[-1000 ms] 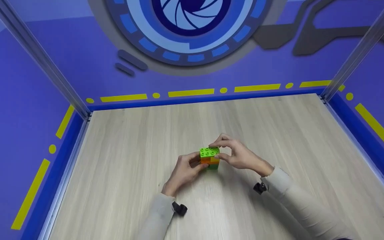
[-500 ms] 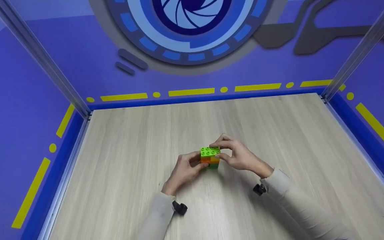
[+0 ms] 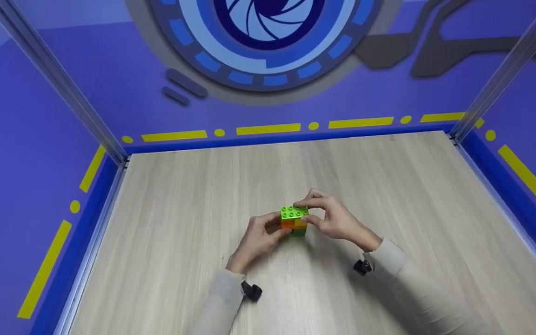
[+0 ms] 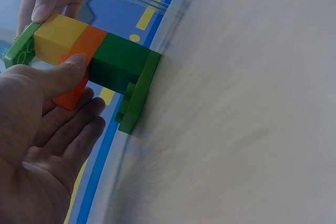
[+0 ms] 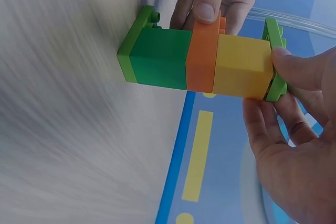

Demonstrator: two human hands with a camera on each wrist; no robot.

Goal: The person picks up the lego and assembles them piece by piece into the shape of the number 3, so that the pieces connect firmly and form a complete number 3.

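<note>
Left hand fingers curled, thumb pressing forward, right hand pinching with thumb and fingertips, wrists apart

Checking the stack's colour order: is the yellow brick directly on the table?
No: a light green plate lies on the table; the yellow brick sits higher, above dark green and orange bricks.

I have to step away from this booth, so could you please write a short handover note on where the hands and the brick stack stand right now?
Left hand: thumb and fingers pinch the orange brick in the stack's middle.
Right hand: fingertips grip the light green top plate.
The stack stands on the wooden table: light green base plate, dark green brick, orange, yellow brick, top plate.
Done: five layers are joined.
Left: no loose bricks are in view; whether the top plate is fully seated cannot be told.
</note>
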